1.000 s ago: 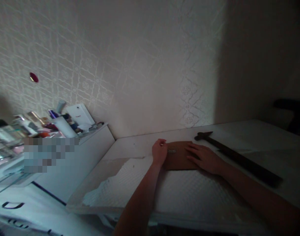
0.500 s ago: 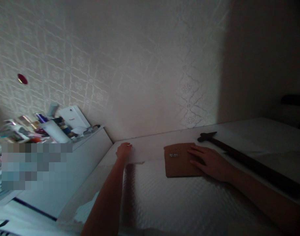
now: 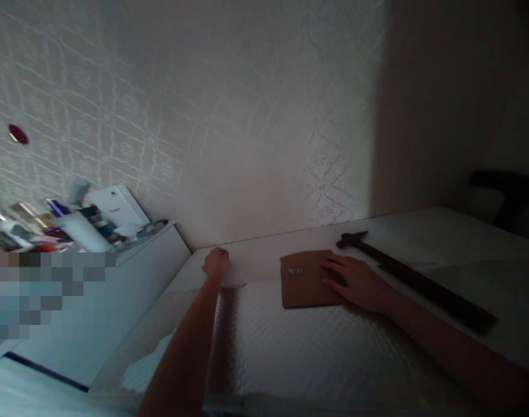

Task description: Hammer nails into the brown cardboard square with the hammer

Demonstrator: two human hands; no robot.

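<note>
A square piece of brown cardboard [image 3: 305,292] lies on the white surface. A short row of small shiny metal bits [image 3: 296,271] shows near its upper middle, with rows of dark dots beside it. My right hand [image 3: 353,281] rests flat on the cardboard's right part, fingers stretched out and slightly apart. Farther left, near the wall, my left hand [image 3: 216,262] is closed with its fingers curled together; anything inside them is hidden. To the right of my right hand lies a dark hammer [image 3: 403,269], its head toward the wall and its handle running toward the lower right.
Bubble wrap [image 3: 290,353] covers the near part of the white tabletop [image 3: 260,263]. A white cabinet [image 3: 138,295] at left carries bottles [image 3: 86,234], a white box [image 3: 117,205] and other small items. A patterned wall [image 3: 247,145] rises behind. Something dark [image 3: 503,185] stands far right.
The view has swung a little to the right, so things sit farther left and the hammer's handle end shows. My left hand has turned slightly. My right hand stays on the cardboard.
</note>
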